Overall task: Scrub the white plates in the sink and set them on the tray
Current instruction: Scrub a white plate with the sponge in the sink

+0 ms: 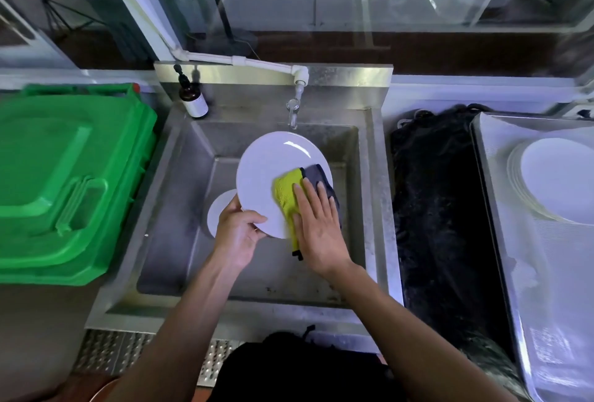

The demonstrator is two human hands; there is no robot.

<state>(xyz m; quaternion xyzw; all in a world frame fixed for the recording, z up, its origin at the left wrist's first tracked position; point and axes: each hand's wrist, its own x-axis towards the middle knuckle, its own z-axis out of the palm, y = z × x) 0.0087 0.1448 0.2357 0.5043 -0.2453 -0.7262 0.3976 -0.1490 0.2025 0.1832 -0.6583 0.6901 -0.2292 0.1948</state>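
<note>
A white plate (266, 170) is held tilted above the steel sink (180, 183). My left hand (238, 231) grips its lower left rim, thumb on the face. My right hand (316, 228) lies flat with straight fingers, pressing a yellow-and-grey cloth (284, 192) against the plate's right side. Part of another white plate (217, 212) shows in the basin, mostly hidden behind the held plate and my left hand. At the far right, a stack of white plates (559, 183) rests on a metal tray (501, 241).
A tap (293, 112) hangs over the back of the basin. A brown pump bottle (193, 99) stands at the sink's back left corner. A green lidded bin (64, 183) sits to the left. A black mat (443, 224) lies between sink and tray.
</note>
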